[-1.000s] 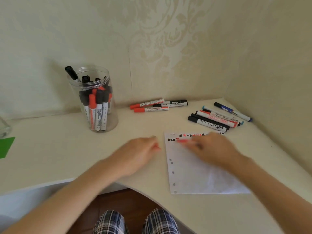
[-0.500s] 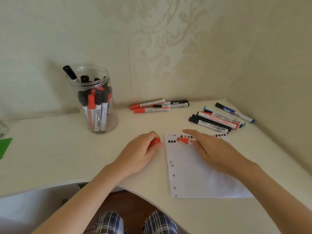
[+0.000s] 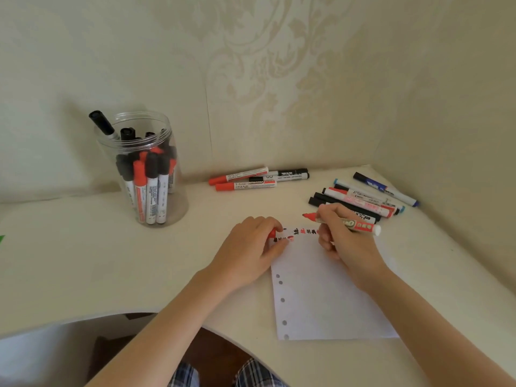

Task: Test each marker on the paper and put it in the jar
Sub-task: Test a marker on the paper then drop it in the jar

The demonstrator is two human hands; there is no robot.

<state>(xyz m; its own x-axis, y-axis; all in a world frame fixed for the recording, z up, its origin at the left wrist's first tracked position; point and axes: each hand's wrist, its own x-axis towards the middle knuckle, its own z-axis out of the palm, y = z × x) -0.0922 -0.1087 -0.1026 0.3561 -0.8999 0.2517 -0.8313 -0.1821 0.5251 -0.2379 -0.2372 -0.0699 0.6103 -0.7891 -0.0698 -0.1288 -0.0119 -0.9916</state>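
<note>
My right hand (image 3: 344,238) grips an uncapped red marker (image 3: 354,224), its red tip pointing left just above the top of the punched white paper (image 3: 324,291). Small red and black test marks run along the paper's top edge. My left hand (image 3: 248,252) rests on the paper's top left corner and is closed on the marker's red cap (image 3: 272,233). A clear plastic jar (image 3: 145,169) at the back left holds several red and black markers.
Three markers (image 3: 259,178) lie by the back wall in the middle. Several more markers (image 3: 365,198) lie in the right corner behind my right hand. The desk's curved front edge (image 3: 83,319) runs near my knees. A green scrap (image 3: 2,238) shows at the far left.
My right hand has lifted the red marker off the paper and turned it level, tip to the left. My left hand slid right onto the paper's corner with the cap.
</note>
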